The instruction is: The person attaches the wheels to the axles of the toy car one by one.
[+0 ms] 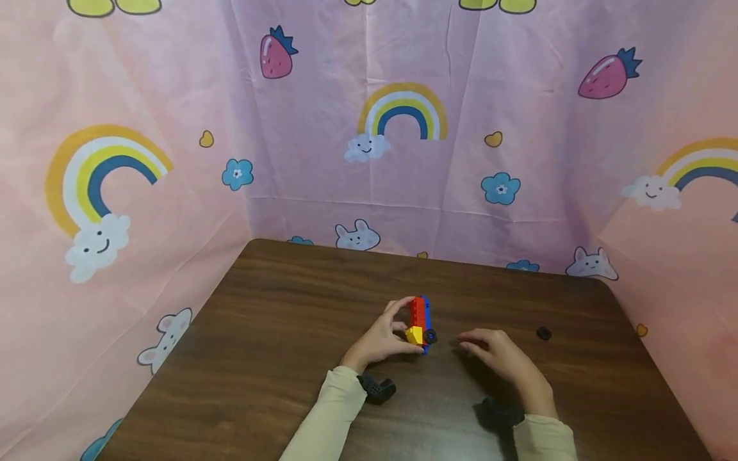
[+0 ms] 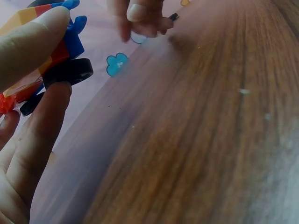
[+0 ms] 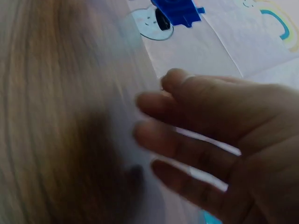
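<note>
A toy truck (image 1: 419, 320) in red, yellow and blue is held up on its side over the table by my left hand (image 1: 380, 338), thumb at one end and fingers at the other. In the left wrist view a black wheel (image 2: 70, 71) shows on the truck beside my fingertips. My right hand (image 1: 504, 358) hovers to the right of the truck, fingers slightly bent and apart, with nothing in them. The right wrist view shows the truck's blue underside (image 3: 180, 11) beyond my right fingers. A loose black wheel (image 1: 544, 333) lies on the table, right of my right hand.
The dark brown wooden table (image 1: 277, 333) has rounded far corners. A pink printed cloth (image 1: 323, 173) hangs behind it and along both sides. Each wrist wears a black camera mount, the left mount (image 1: 377, 389) being near the table's middle.
</note>
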`<state>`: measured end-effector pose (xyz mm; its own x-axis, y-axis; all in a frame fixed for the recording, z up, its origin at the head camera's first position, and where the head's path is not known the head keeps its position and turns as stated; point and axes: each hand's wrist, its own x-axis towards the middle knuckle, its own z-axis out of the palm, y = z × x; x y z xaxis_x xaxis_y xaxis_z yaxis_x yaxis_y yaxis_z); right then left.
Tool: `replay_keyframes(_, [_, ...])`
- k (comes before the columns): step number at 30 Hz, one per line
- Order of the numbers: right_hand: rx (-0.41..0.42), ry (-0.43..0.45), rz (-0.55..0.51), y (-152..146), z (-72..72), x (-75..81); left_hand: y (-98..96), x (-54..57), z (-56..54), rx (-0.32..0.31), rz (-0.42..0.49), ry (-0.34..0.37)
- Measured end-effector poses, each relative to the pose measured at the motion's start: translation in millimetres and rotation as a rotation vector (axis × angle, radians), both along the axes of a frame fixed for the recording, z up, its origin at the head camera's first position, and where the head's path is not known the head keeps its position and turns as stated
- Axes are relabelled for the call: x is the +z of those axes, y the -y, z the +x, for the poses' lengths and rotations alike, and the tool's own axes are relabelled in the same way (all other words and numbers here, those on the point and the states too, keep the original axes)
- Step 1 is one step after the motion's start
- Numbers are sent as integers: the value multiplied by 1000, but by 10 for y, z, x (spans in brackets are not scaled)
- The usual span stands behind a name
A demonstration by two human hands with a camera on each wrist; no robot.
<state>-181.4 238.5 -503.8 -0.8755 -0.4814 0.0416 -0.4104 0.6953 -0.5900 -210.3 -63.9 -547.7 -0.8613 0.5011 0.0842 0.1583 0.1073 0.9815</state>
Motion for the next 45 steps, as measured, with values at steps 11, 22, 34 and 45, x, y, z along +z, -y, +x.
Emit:
replay_keyframes(11, [-35,175,-30,-254,90,-8,-13,-69,50,-21,5,-9])
replay_keyframes(22, [-97,157,-12,-510,60,54,-5,0,-20,-3,-5,-13])
replay_keyframes(34, [-160,180,15,-782,81,132,-22,3,-41,4,17,1])
replay_keyframes(45, [-264,178,60,-978,128,77,-8,26,-10,-6,13,11])
